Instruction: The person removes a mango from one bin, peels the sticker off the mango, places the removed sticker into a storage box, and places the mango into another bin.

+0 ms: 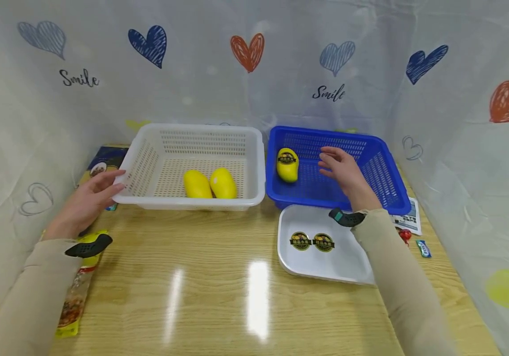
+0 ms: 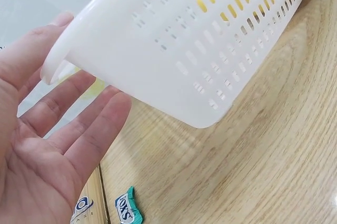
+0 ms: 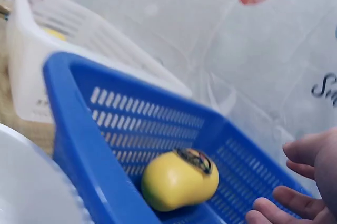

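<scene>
My left hand (image 1: 86,201) holds the left rim of the white basket (image 1: 192,201); in the left wrist view its thumb lies over the rim and its fingers reach beneath. Inside that basket, two yellow mangoes (image 1: 197,185) lie side by side near the front. A third mango (image 1: 288,171), bearing a black-and-gold sticker (image 3: 194,159), lies at the left in the blue basket (image 1: 305,199). Over this blue basket hovers my right hand (image 1: 344,172), fingers loosely spread and holding nothing, to the right of the stickered mango.
Before the blue basket stands a white tray (image 1: 325,268) with two round stickers (image 1: 300,241) on it. A yellow food packet (image 1: 72,306) lies at the left table edge. Small wrapped candies (image 1: 423,248) lie at the right. Printed curtains (image 1: 281,29) enclose the table.
</scene>
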A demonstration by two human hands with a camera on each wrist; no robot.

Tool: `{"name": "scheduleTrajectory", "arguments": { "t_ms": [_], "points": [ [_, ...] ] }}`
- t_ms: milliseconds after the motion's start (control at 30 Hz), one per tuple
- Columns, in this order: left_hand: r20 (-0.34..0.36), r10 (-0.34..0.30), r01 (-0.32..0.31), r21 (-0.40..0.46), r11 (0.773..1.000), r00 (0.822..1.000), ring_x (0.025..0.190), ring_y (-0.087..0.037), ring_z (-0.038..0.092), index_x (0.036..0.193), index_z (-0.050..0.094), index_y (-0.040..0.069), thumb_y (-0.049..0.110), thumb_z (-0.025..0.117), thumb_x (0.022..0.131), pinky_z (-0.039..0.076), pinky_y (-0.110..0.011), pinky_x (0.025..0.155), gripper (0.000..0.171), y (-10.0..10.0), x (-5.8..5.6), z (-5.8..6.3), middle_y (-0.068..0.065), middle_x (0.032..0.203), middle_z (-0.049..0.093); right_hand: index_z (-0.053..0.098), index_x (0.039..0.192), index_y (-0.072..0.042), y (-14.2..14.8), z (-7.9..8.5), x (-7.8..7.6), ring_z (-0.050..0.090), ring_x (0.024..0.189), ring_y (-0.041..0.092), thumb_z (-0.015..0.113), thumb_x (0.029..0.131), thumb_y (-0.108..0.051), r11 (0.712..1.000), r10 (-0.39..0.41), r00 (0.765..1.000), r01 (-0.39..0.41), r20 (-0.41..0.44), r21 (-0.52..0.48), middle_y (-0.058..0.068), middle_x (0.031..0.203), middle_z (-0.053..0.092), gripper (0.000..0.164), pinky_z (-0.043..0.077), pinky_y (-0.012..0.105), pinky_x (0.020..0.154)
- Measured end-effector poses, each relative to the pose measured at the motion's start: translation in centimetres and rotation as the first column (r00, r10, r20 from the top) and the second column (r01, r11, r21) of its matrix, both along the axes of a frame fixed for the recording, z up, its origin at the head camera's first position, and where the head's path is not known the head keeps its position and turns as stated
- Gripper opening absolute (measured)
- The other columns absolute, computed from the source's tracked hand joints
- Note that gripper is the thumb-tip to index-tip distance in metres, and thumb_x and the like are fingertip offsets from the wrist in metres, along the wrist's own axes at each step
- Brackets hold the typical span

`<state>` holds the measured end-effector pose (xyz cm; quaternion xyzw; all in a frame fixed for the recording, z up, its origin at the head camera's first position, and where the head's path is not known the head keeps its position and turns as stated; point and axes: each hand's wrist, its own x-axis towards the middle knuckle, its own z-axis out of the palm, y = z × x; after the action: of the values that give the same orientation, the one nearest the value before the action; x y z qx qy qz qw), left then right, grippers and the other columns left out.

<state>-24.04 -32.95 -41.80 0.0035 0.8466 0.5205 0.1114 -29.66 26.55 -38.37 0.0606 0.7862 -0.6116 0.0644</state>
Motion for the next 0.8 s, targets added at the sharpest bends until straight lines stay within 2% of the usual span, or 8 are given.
{"name": "scheduleTrajectory", "arguments": {
  "t_ms": [133,367,600,800],
  "points": [
    [0.009,0.002,-0.002,-0.014,1.0,1.0,0.113,-0.007,0.047,0.153,0.032,0.028,0.051,0.049,0.098,0.047,-0.022,0.085,0.063,0.1,0.0,0.1,-0.007,0.159,0.026,0.036,0.15,-0.008,-0.1,-1.3,-1.7,0.042,0.134,0.033,0.05,0.103,-0.027,0.999,0.033,0.999,-0.034,0.036,0.029,0.017,0.15,0.036,0.053,0.041,0.041,0.105],
    [0.007,0.002,-0.002,-0.023,1.0,1.0,0.112,-0.006,0.049,0.153,0.031,0.029,0.052,0.049,0.098,0.047,-0.025,0.085,0.063,0.2,0.0,0.0,-0.008,0.156,0.03,0.036,0.15,-0.01,-1.8,-2.9,-4.0,0.039,0.135,0.037,0.053,0.103,-0.023,0.981,0.159,0.981,-0.169,0.11,0.093,0.02,0.152,0.033,0.052,0.041,0.047,0.105],
    [0.017,0.007,-0.007,-0.018,1.0,1.0,0.115,-0.012,0.047,0.154,0.03,0.028,0.052,0.049,0.098,0.047,-0.027,0.086,0.064,0.1,0.0,-0.1,-0.007,0.153,0.032,0.035,0.152,-0.015,-3.7,-2.8,-4.8,0.037,0.135,0.037,0.055,0.101,-0.02,0.957,0.235,0.952,-0.262,0.196,0.128,0.023,0.154,0.025,0.054,0.039,0.051,0.105],
    [0.027,0.018,-0.017,-0.041,0.999,0.999,0.12,-0.018,0.043,0.154,0.029,0.029,0.055,0.048,0.097,0.045,-0.033,0.09,0.065,-0.1,0.1,0.0,-0.009,0.155,0.03,0.025,0.156,-0.017,-4.4,-3.1,-5.1,0.03,0.14,0.037,0.054,0.101,-0.015,0.937,0.313,0.912,-0.343,0.266,0.071,0.02,0.158,0.018,0.062,0.032,0.054,0.109]
  ]
}}
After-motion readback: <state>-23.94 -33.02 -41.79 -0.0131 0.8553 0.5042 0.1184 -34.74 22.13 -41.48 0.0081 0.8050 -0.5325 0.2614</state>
